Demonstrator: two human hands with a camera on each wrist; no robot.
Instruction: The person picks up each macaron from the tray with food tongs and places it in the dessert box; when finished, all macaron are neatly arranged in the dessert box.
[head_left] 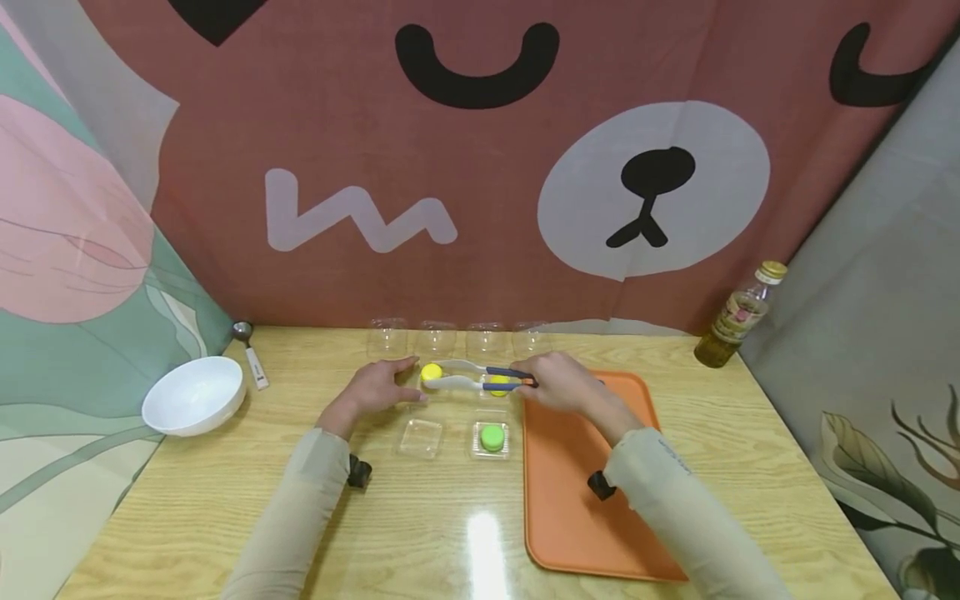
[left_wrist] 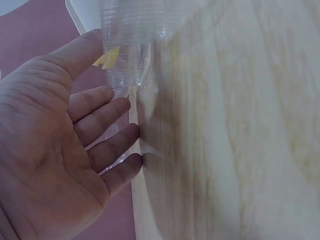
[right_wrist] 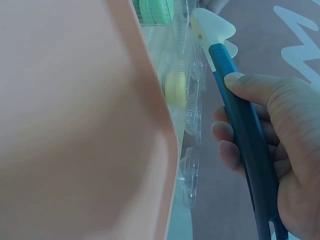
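Observation:
My right hand [head_left: 558,382] grips tongs [right_wrist: 240,115] with blue handles and white tips. In the head view the tips reach left to a yellow macaron [head_left: 431,372], one on each side of it. Beside that macaron is my left hand [head_left: 375,387], thumb and fingers extended and apart. The left wrist view has its fingertips right by a clear plastic box [left_wrist: 125,70]. A second yellow macaron [right_wrist: 175,89] sits in a clear box under the tong handles. Nearer me, a green macaron [head_left: 492,437] lies in another clear box [head_left: 480,454].
An orange tray [head_left: 577,517] lies under my right forearm. A box piece [head_left: 420,437] sits left of the green macaron. Several clear plastic pieces [head_left: 437,337] line the back edge. A white bowl [head_left: 193,396] and scoop [head_left: 255,362] stand left, a bottle [head_left: 738,317] back right.

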